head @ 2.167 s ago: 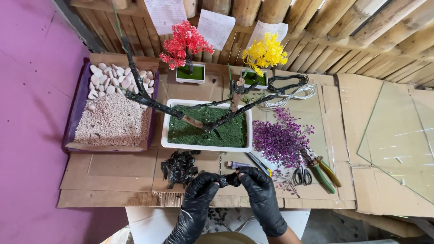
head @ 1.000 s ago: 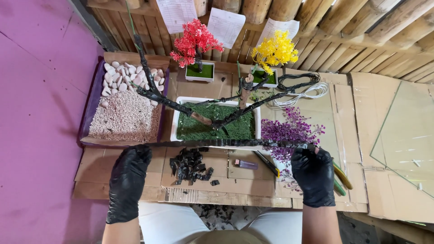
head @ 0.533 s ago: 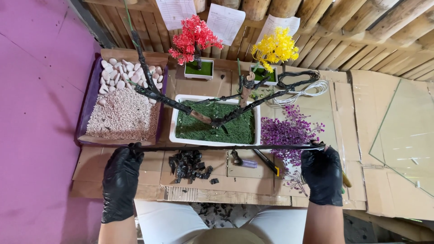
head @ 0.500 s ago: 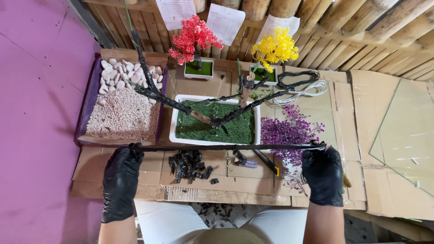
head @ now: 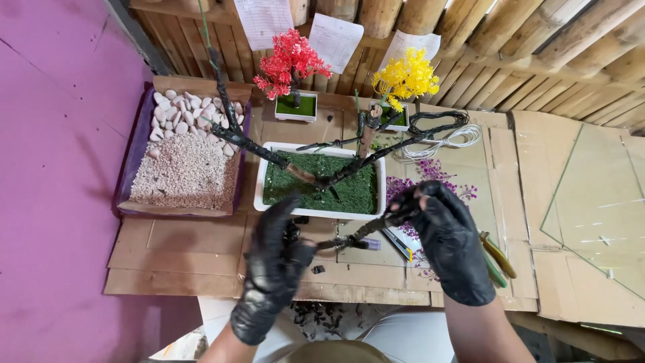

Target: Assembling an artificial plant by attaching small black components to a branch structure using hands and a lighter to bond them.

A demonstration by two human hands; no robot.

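Both my hands wear black gloves. My left hand [head: 272, 269] and my right hand [head: 447, 242] each grip one end of a short dark wrapped wire [head: 356, 234], held just in front of a white rectangular pot [head: 321, 212]. The pot is filled with green moss and holds a bare dark branched tree frame [head: 295, 168]. Purple artificial blossoms [head: 430, 171] lie right of the pot, partly behind my right hand.
A purple box [head: 131, 165] of white pebbles and gravel sits at the left. Small red [head: 290, 60] and yellow [head: 403, 77] potted trees stand at the back. A wire coil [head: 447, 131], pliers [head: 498, 259] and a glass pane [head: 598, 202] lie to the right on cardboard.
My hands were spread far apart holding a long dark strand stretched across the table. They have come together in front of the pot, and the piece between them is now short.
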